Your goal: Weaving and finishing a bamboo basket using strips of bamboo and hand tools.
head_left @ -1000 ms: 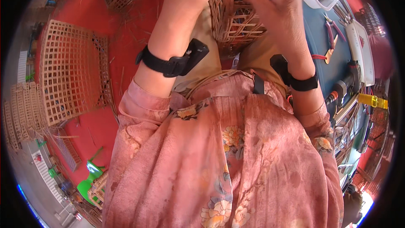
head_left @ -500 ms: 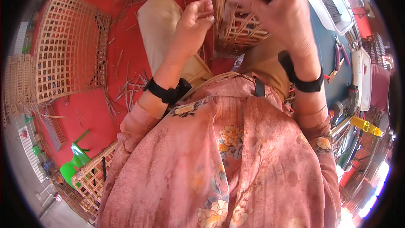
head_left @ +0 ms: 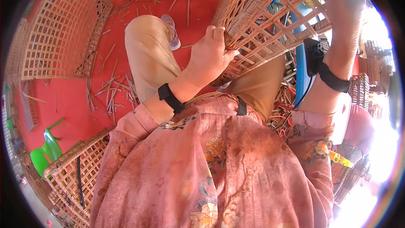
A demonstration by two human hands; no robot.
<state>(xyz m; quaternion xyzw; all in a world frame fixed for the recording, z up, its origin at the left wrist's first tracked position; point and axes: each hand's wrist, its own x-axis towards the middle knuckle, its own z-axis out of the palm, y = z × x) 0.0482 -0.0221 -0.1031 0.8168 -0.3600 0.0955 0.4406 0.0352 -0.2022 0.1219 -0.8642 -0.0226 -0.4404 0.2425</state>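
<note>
A woven rattan basket [head_left: 276, 21] with an open lattice side is tilted over my right thigh. My left hand [head_left: 211, 55] is closed on its lower left corner, the fingers over the edge and the thumb along the lattice. At the upper right, my right hand [head_left: 342, 0] overlaps the basket's far right end. Its fingers are smeared and partly cut off by the picture's edge, so their grip does not show. Both wrists wear black straps, and a small black device [head_left: 313, 55] with a cable is by the right one.
A large lattice rattan panel [head_left: 63, 29] stands at the left on the red floor [head_left: 63, 101]. Cane scraps [head_left: 112, 93] lie scattered around my legs. A green plastic chair [head_left: 45, 152] and another rattan piece [head_left: 80, 173] are at lower left. A blue table edge [head_left: 301, 76] runs at the right.
My left hand, earlier apart from the basket, has come down onto its corner. The basket has swung to the right and tilted, showing its lattice side. My right hand has moved right.
</note>
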